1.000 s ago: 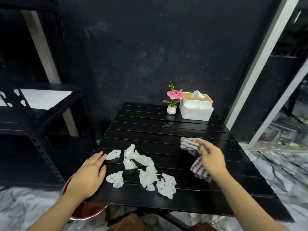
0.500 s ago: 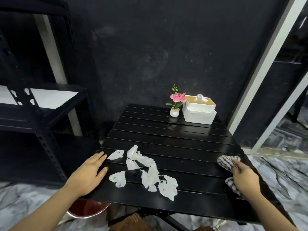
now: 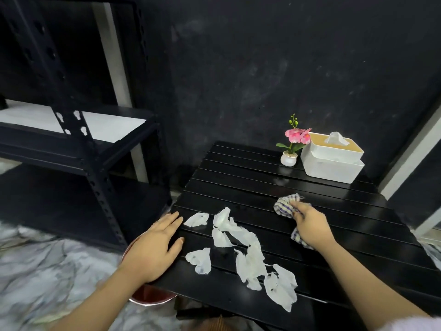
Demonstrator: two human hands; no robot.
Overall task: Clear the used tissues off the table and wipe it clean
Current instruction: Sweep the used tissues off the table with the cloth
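Nearest the camera, two bare forearms reach in from the bottom edge onto a black slatted table [image 3: 250, 187]. Under the table's near left corner a red bowl-like container [image 3: 149, 296] shows on the marbled floor [image 3: 35, 263], mostly hidden by the left arm and the table edge.

The left hand [image 3: 155, 249] lies palm down on the table's left edge, its fingers [image 3: 170, 219] stretched out flat and close together, gripping nothing; the fingertips end just beside the nearest scrap of tissue.

The used tissues [image 3: 248, 256] lie scattered on the near half of the table, between the two hands. They are torn white pieces: one small scrap by the left fingertips, another closer to the near edge, and a ragged chain running from the middle of the table down toward the near right.

The right hand [image 3: 310, 226] is a little farther in, on the right of the tissues and apart from them. Its fingers are curled tight around a bunched checked cloth [image 3: 285, 206], which bulges out ahead of the knuckles and also shows below the wrist; the cloth rests on the slats.

At the far right corner stands a white tissue box [image 3: 331, 161] with a tissue poking from its top, and touching or just beside its left a small white pot with a pink orchid [image 3: 292, 145]. A black metal shelf rack [image 3: 78, 144] stands left of the table, against the dark wall [image 3: 262, 68].
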